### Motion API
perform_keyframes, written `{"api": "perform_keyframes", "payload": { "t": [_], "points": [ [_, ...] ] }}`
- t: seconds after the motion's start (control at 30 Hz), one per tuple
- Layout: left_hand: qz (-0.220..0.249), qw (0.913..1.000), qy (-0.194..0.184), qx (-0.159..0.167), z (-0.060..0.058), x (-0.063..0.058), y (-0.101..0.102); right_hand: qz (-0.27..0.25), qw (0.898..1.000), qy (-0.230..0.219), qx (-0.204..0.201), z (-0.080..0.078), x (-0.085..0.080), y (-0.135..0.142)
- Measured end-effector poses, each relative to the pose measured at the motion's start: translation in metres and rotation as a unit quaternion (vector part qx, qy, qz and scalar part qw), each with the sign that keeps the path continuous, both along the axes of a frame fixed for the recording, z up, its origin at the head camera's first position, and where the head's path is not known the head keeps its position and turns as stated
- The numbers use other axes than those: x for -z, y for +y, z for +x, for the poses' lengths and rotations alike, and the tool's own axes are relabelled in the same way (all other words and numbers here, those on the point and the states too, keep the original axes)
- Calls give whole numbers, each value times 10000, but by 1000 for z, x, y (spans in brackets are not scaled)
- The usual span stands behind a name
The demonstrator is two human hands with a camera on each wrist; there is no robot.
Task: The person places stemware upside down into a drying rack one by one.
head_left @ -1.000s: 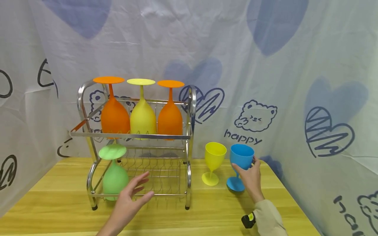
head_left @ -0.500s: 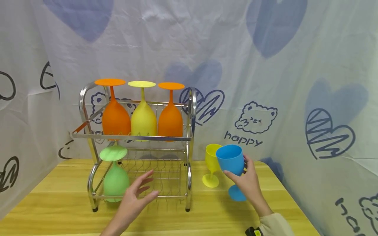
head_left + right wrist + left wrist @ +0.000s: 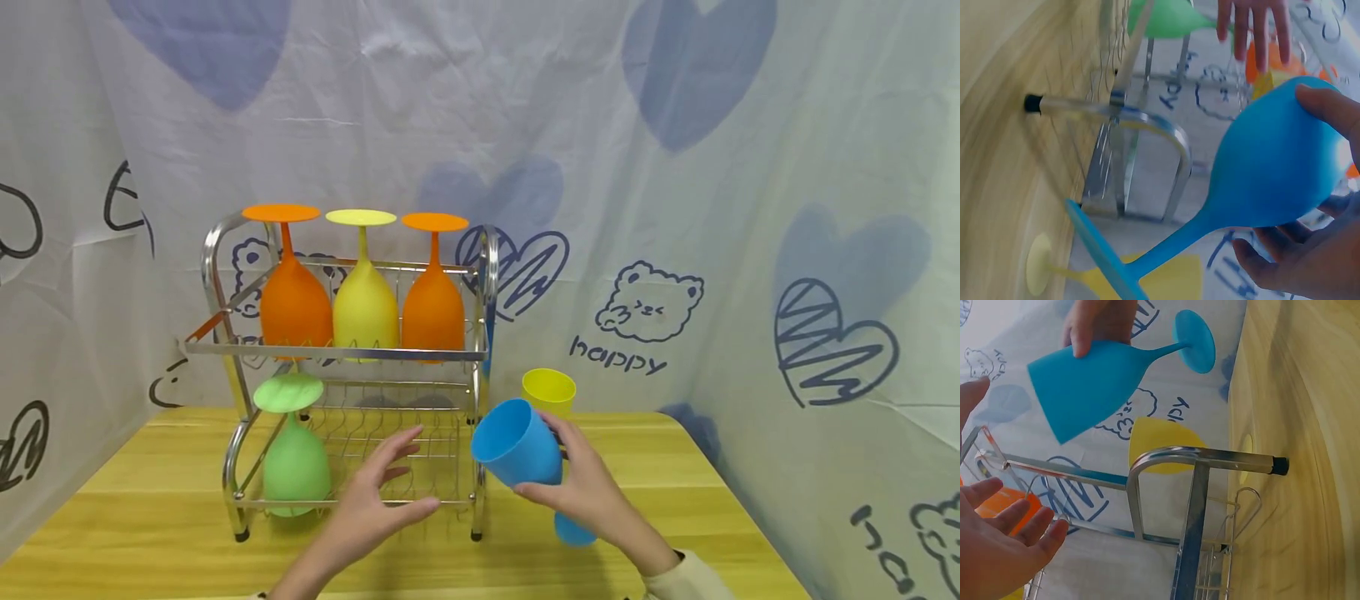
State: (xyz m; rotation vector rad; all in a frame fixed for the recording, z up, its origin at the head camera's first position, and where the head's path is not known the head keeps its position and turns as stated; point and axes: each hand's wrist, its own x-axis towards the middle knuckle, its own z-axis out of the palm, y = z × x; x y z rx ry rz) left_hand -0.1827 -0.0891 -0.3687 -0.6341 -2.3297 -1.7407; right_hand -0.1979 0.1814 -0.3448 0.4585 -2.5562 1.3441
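Note:
My right hand [image 3: 581, 492] grips the bowl of a blue goblet [image 3: 519, 443], thumb on the near side and fingers behind. The goblet is off the table, its mouth tilted left and its foot down to the right. In the right wrist view the blue goblet [image 3: 1272, 162] fills the middle, stem toward the table. My left hand [image 3: 371, 504] hovers before the lower tier of the metal rack [image 3: 337, 353], fingers spread and holding nothing. Behind the blue goblet stands a yellow goblet [image 3: 548, 388], partly hidden. An upside-down green goblet [image 3: 296, 467] sits at the lower tier's left.
On the rack's upper tier, two orange goblets [image 3: 295, 304] [image 3: 433, 308] flank a pale yellow goblet [image 3: 365, 308], all upside down. The wooden table [image 3: 127, 517] meets a printed cloth [image 3: 360, 108] at the back and sides.
The right hand has lifted the blue goblet off the table, brought it left and nearer, and tipped its mouth leftward. My left hand has shifted slightly right.

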Motion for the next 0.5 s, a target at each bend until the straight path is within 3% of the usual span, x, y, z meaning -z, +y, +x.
{"api": "perform_keyframes", "payload": {
  "t": [0.17, 0.33, 0.5],
  "points": [
    [-325, 9978, 305, 481, -2, -2, 5, 586, 9957, 69, -717, 9, 1, -10],
    [-743, 9876, 852, 1091, -4, -5, 9, 1112, 9861, 100, -1234, 17, 0, -17],
    [-925, 9830, 1039, 1199, -3, -5, 12, 1449, 9785, 87, -1467, 23, 0, -21]
  ]
}}
